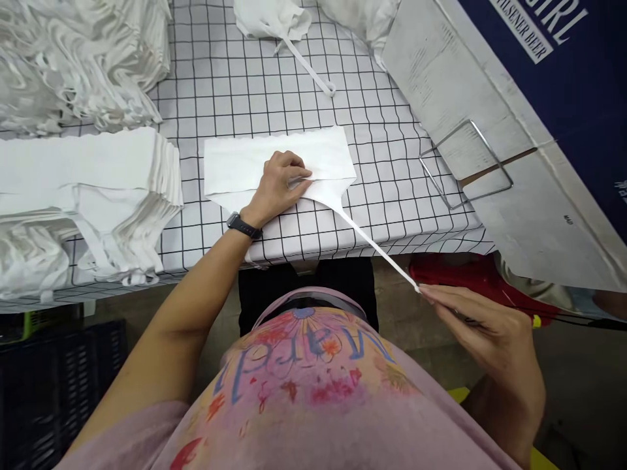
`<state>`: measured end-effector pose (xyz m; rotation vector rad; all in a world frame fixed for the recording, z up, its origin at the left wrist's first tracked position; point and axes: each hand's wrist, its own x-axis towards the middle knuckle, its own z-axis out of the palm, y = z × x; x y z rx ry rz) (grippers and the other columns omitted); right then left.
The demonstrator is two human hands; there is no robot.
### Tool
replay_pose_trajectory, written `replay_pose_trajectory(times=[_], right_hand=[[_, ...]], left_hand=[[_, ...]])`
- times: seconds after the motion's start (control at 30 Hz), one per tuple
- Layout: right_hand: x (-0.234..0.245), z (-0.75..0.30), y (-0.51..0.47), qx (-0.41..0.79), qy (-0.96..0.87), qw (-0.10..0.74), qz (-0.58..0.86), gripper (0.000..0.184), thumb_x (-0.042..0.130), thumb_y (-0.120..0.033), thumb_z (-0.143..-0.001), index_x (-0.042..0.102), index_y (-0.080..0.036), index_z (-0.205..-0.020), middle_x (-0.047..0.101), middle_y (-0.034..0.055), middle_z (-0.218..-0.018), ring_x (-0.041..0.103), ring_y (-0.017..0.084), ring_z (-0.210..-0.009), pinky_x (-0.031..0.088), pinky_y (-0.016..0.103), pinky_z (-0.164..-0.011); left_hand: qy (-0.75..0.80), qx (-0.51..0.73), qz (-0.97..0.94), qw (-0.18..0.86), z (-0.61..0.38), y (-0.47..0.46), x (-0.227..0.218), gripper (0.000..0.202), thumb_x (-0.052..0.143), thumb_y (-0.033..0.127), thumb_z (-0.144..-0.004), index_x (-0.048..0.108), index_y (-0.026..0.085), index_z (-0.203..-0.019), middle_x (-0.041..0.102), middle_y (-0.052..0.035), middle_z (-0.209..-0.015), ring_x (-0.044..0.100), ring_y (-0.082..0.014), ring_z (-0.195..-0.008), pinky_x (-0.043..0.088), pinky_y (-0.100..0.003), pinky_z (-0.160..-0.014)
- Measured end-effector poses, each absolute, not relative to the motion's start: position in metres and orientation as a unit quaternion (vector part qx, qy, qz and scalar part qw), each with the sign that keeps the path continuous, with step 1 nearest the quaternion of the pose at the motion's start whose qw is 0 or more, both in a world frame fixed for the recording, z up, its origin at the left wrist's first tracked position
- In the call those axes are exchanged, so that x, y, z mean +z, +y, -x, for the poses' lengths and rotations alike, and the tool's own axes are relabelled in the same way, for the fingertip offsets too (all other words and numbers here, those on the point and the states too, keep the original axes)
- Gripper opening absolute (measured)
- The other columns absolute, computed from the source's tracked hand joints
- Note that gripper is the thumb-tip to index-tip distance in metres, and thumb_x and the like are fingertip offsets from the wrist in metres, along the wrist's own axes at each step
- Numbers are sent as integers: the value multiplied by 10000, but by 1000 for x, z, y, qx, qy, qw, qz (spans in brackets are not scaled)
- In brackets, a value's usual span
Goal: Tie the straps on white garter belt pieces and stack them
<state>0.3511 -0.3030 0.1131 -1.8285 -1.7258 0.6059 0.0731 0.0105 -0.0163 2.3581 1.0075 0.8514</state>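
Your left hand point(284, 179): rests at frame centre, fingers curled, thumb and index tips close together at the folded edge; you can't tell from this view whether they pinch the cloth.
Your right hand point(484, 326): lower right, fingertips closed on the far end of the strap point(377, 247).
White garment point(235, 163): lies at frame centre under your left hand, its strap running straight toward the lower right.
Stacked garments point(73, 156): left edge, with a further pile point(98, 52) upper left.
Checked tablecloth point(206, 85): beneath them all.
Wire frame point(490, 152): right of centre, against the cardboard box point(519, 124), upper right.
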Motion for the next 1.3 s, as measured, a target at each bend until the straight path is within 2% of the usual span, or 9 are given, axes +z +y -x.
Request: replay_pose_trajectory(times=[0.17, 0.23, 0.43, 0.63, 0.73, 0.9, 1.03, 1.17, 1.3], right_hand=[[92, -345, -290, 353, -665, 201, 627, 229, 680, -277, -967, 791, -285, -1168, 763, 32, -1179, 748, 202, -1035, 618, 294, -879], [70, -342, -277, 380, -641, 202, 636, 243, 691, -339, -959, 789, -264, -1169, 762, 47, -1183, 740, 214, -1058, 608, 312, -902], [-16, -322, -239, 459, -447, 322, 697, 348, 684, -483, -918, 781, -203, -1100, 783, 105, -1130, 743, 253, -1046, 581, 412, -972], [-67, -285, -220, 479, -418, 415, 651, 458, 785, -589, -779, 765, -204, -1026, 765, 107, -1106, 725, 242, -958, 586, 406, -916], [-64, -278, -221, 484, -433, 410, 641, 380, 761, -581, -818, 783, -224, -947, 778, 86, -1034, 717, 248, -979, 559, 411, -957], [-38, -287, -236, 523, -463, 363, 616, 368, 613, -549, -963, 803, -233, -960, 796, 68, -982, 730, 243, -1003, 525, 402, -1010], [-17, -304, -258, 526, -455, 320, 643, 383, 623, -559, -955, 803, -223, -987, 787, 57, -892, 730, 242, -934, 533, 391, -970], [0, -318, -281, 527, -441, 283, 669, 391, 638, -570, -943, 816, -221, -935, 795, 69, -955, 726, 250, -976, 520, 389, -989], [16, -325, -296, 554, -399, 290, 670, 418, 680, -546, -921, 797, -204, -1131, 785, 65, -880, 709, 200, -789, 558, 336, -807]], left_hand=[[363, 307, -856, 202, -74, 9, -18, 126, 657, 256, -887, 730, 263, -989, 663, -54, -1087, 560, -269, -1027, 473, -502, -915], [359, 302, -863, 190, -74, 9, -18, 132, 640, 261, -894, 719, 267, -999, 657, -52, -1098, 557, -269, -1025, 463, -497, -910], [363, 283, -872, 167, -73, 7, -17, 141, 600, 300, -932, 693, 255, -1027, 647, -59, -1126, 545, -272, -1040, 452, -476, -896], [365, 276, -874, 164, -73, 7, -18, 145, 593, 309, -936, 684, 249, -1032, 640, -59, -1139, 541, -273, -1056, 449, -487, -925], [366, 275, -873, 167, -72, 8, -19, 151, 590, 318, -937, 682, 248, -1034, 637, -60, -1139, 544, -275, -1058, 450, -493, -933], [363, 274, -874, 173, -72, 9, -20, 176, 579, 346, -943, 683, 244, -1043, 638, -67, -1142, 547, -285, -1064, 447, -509, -947], [365, 272, -872, 180, -72, 10, -21, 194, 574, 375, -955, 689, 248, -1048, 646, -75, -1159, 552, -291, -1081, 446, -516, -962], [363, 272, -873, 181, -72, 10, -20, 231, 566, 432, -976, 697, 253, -1043, 656, -83, -1158, 569, -290, -1094, 448, -523, -995], [363, 272, -872, 183, -72, 11, -19, 254, 568, 474, -979, 696, 263, -1037, 666, -78, -1146, 579, -292, -1100, 465, -527, -996]])
